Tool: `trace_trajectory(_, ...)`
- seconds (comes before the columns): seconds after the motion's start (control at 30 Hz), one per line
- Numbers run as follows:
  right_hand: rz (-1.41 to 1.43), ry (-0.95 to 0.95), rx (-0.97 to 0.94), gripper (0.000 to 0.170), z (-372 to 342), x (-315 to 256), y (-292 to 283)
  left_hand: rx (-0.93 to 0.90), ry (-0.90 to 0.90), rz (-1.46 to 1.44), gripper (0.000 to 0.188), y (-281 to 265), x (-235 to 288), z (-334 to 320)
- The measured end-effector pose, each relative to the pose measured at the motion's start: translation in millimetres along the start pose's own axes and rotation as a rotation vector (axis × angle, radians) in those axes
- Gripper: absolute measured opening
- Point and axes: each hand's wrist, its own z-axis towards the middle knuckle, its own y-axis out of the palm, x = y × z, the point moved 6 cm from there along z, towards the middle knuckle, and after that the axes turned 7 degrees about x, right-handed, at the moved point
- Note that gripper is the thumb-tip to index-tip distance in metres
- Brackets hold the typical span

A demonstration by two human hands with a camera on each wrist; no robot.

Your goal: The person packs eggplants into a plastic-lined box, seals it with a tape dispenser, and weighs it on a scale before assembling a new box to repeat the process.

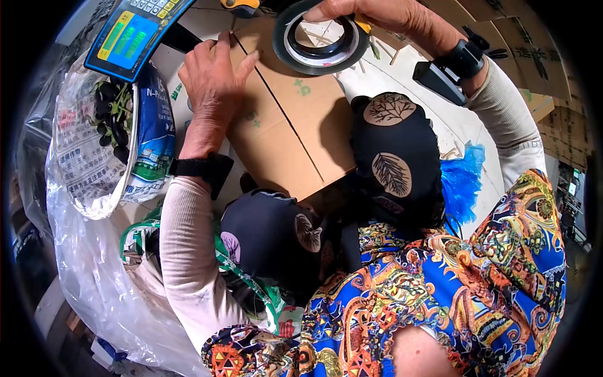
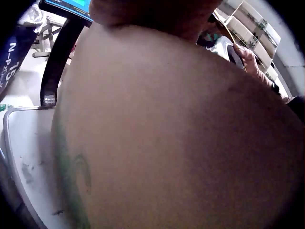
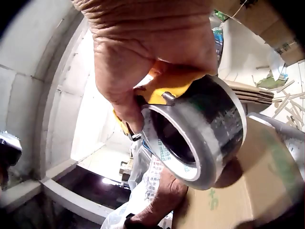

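A closed cardboard box (image 1: pixel 286 125) with a dark seam between its top flaps lies before the person's knees. The left hand (image 1: pixel 213 78) rests on one flap beside the seam, fingers spread; in the left wrist view the box (image 2: pixel 167 124) fills most of the picture below that hand (image 2: pixel 147 16). Above the far end of the box, the right hand (image 1: pixel 342 11) holds a tape dispenser with a big roll of tape (image 1: pixel 356 47). The right wrist view shows the right hand (image 3: pixel 152 47) gripping the dispenser's yellow part (image 3: pixel 174 86), with the tape roll (image 3: pixel 219 119) under it.
A blue-screened scale display (image 1: pixel 129 44) stands at the upper left, above a white woven sack (image 1: pixel 94 169) holding dark eggplants (image 1: pixel 114 116). Blue plastic strands (image 1: pixel 465 182) lie right of the knees. Cardboard boxes (image 1: pixel 527 56) stand at the upper right; wooden sticks (image 3: pixel 286 102) litter the floor.
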Motion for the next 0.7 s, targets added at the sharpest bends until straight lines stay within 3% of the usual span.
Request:
trace_trajectory(0.13,0.034,0.107,0.038,0.043,6,8,-2,-0.028,-0.020,0.020,0.053,3,-1,9)
trace_trajectory(0.23,0.260,0.239,0.061,0.035,2,23,-4,-0.055,-0.037,0.030,0.046,3,0,12)
trace_trajectory(0.37,0.263,0.209,0.054,0.031,-3,9,2,-0.048,-0.029,0.062,0.045,3,-2,14)
trace_trajectory(0.53,-0.029,0.089,0.002,0.049,-1,-8,12,-0.081,0.005,0.125,0.046,19,-13,15)
trace_trajectory(0.57,0.204,0.049,-0.032,0.050,-12,-17,19,-0.094,0.025,0.118,0.044,28,-22,14)
trace_trajectory(0.67,-0.066,0.071,-0.028,0.049,-9,-14,18,-0.129,-0.028,0.014,0.036,33,-29,16)
trace_trajectory(0.7,0.001,0.087,-0.065,0.057,-12,-16,21,-0.130,-0.066,-0.032,0.034,33,-31,18)
